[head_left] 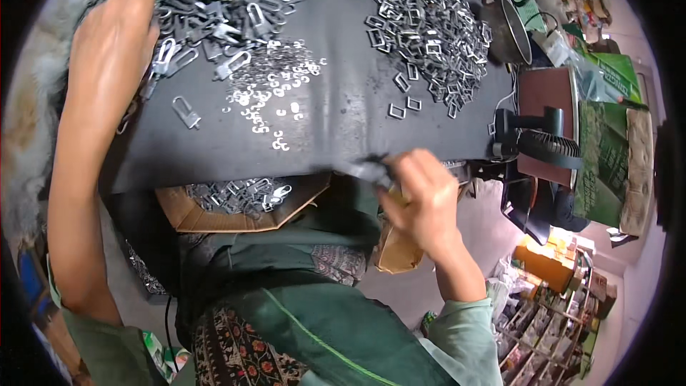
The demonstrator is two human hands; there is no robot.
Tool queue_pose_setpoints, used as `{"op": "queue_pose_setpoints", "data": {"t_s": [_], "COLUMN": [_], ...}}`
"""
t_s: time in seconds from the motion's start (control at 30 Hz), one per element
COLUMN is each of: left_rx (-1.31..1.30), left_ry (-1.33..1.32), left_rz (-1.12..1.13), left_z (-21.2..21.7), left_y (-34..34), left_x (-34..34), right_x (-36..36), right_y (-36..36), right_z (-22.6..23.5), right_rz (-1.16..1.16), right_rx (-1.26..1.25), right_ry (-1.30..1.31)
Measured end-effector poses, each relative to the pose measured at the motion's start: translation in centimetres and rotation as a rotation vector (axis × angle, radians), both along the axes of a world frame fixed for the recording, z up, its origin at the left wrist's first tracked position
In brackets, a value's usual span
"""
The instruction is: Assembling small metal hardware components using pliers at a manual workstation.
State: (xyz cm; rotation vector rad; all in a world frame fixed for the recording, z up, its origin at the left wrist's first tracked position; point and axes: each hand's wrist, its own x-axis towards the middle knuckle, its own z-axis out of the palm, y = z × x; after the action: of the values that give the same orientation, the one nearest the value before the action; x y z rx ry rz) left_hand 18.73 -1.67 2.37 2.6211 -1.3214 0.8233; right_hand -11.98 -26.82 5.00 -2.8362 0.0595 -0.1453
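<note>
The person sat at a dark, flat-topped desk [336,100] strewn with small metal parts. The left hand [114,36] lay spread, fingers loosely extended and holding nothing that could be made out, at the far left corner of the desk, its fingertips resting on the edge of a big heap of grey metal padlock-shaped clips [214,0]. One such clip [186,111] lay alone on the desk surface, just nearer the person than the heap. Beside the heap, toward the middle of the desk, spread a scatter of tiny shiny C-shaped metal hooks [275,86], thinning out toward the near edge. Toward the far right corner lay a second pile of small rectangular grey metal buckle frames [425,28], with a few loose frames trailing off toward the near edge.

The right hand [421,196] was at the near edge of the desk, fingers curled and pinched on a small dark metal piece [371,168] which was blurred, so its kind could not be told. The two hands were well apart.

Below the near edge, on the person's lap, a brown cardboard tray [214,218] held more shiny metal clips. A small black fan [547,146] stood at the right edge of the desk.
</note>
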Motion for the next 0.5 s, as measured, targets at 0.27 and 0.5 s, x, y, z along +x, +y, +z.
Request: {"op": "queue_pose_setpoints", "data": {"t_s": [0.27, 0.5], "left_rx": [-0.053, -0.249], "left_ry": [0.11, 0.266], "left_rz": [0.191, 0.303], "left_z": [-0.3, 0.5], "left_y": [-0.2, 0.7], "left_x": [-0.7, -0.5], "right_x": [2.1, 1.5], "right_y": [-5.1, -3.8], "right_z": [-4.4, -3.9], "right_rz": [-0.375, -0.295], "right_rx": [-0.201, -0.311], "right_ry": [-0.343, -0.255]}}
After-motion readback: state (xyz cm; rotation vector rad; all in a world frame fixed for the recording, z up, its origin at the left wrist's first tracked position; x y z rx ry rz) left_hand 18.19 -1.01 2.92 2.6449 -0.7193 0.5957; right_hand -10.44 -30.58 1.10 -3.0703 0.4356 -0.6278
